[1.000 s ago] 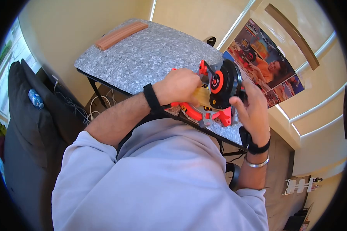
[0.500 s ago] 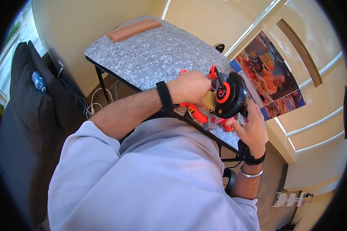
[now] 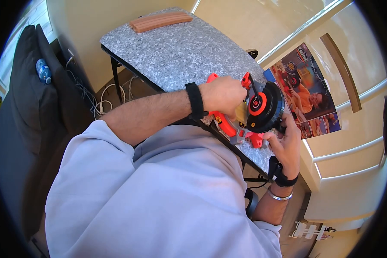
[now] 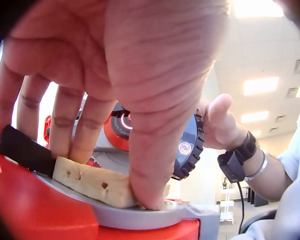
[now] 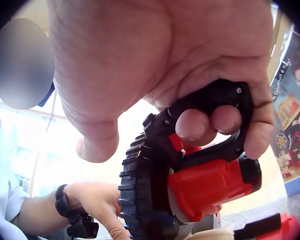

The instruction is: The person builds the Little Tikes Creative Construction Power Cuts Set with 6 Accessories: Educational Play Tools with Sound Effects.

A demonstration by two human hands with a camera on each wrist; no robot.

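A toy mitre saw (image 3: pixel 266 105) with a black toothed disc, red centre and red-and-grey base (image 4: pixel 140 220) stands at the table's near right edge. In the left wrist view, a pale wooden block (image 4: pixel 92 181) with small holes lies along the grey base. My left hand (image 3: pixel 223 96) pinches this block, thumb at its near end and fingers along the far side. A black piece (image 4: pixel 25 150) sits at the block's other end. My right hand (image 3: pixel 288 142) grips the saw's black loop handle (image 5: pixel 162 117), with fingertips through the loop and the thumb sticking out.
Brown ribbed planks (image 3: pixel 161 21) lie at the far end of the grey speckled table (image 3: pixel 172 56). A printed toy box (image 3: pixel 305 86) stands right of the saw. To the left are a dark sofa (image 3: pixel 21 129) with a water bottle (image 3: pixel 43 71) and loose white cables (image 3: pixel 101 105).
The head view has shifted, so table and saw appear farther right. My right hand has closed in on the saw's handle. My left hand keeps hold of the wooden block.
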